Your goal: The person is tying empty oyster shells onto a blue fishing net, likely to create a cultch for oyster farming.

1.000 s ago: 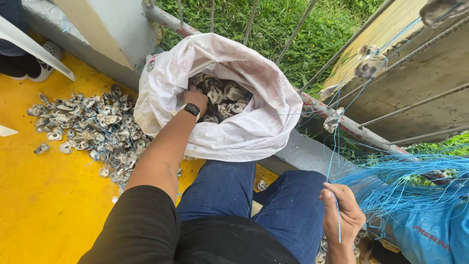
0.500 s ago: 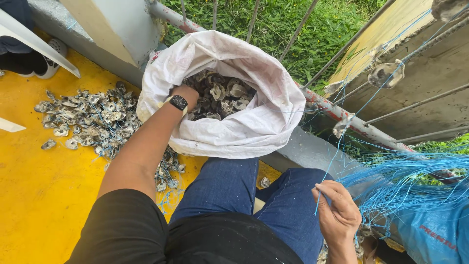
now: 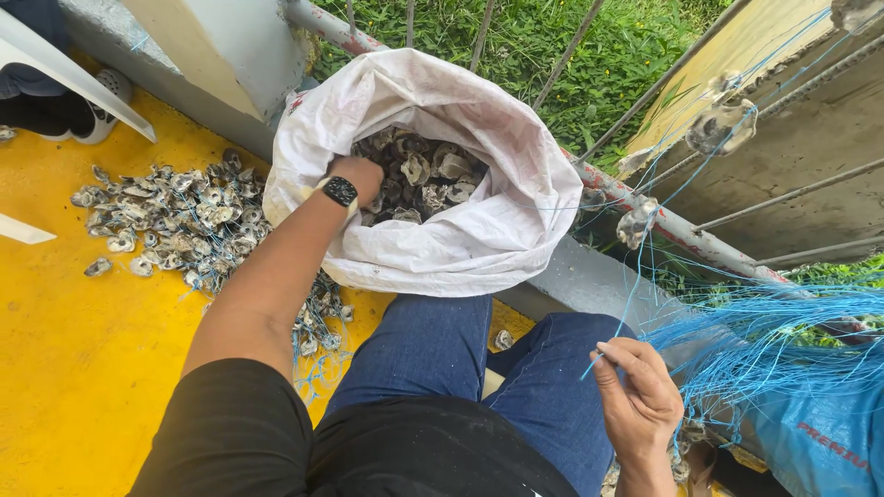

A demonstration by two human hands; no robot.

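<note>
Blue line [image 3: 635,285] slants up-right from right hand [image 3: 635,400]'s grip.

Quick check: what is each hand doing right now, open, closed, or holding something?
Left hand: inside the white sack among the shells, fingers hidden; grip cannot be told.
Right hand: closed, pinching a blue string.

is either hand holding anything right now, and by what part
The right hand pinches a blue string near its loose end, between fingertips. The left hand is down among the shells in the white sack; any grip is hidden.
</note>
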